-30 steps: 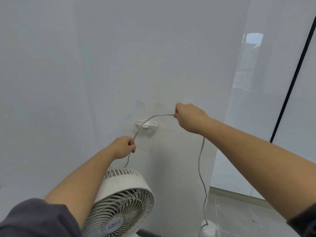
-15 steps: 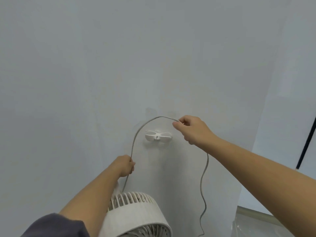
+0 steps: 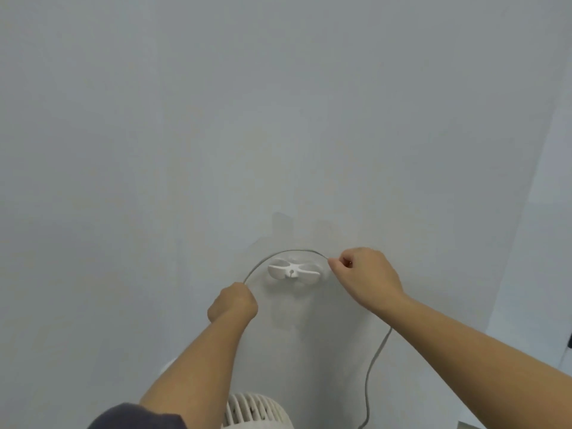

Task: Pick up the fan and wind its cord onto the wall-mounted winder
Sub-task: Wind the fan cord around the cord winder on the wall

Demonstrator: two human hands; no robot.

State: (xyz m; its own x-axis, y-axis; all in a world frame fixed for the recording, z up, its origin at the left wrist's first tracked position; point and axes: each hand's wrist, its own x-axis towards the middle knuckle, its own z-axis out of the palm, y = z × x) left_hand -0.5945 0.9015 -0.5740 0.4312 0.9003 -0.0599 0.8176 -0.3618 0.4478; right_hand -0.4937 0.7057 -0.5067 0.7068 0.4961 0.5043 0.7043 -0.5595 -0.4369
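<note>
Left hand: we've got it (image 3: 232,303) balled into a fist just below and left of the winder, its grip closed round the cord.
Right hand: there it is (image 3: 365,278), just right of the winder, its grip pinching the cord between thumb and forefinger, the other fingers curled in.
Cord: thin and grey (image 3: 291,251), it arches from the left fist up over the winder and across to the right-hand pinch. We pick up a further stretch below the right forearm, hanging in a loose curve.
Winder: white (image 3: 293,270), fixed to the wall, two flat wings spread left and right. The cord passes just above it, and we cannot tell whether they touch.
Fan: white (image 3: 257,411); we catch only its ribbed top, low against the wall, below the winder and between the two forearms.
Wall: pale grey (image 3: 185,150), its corner well off to the right.
Sleeve: dark (image 3: 136,418), on the left arm.
</note>
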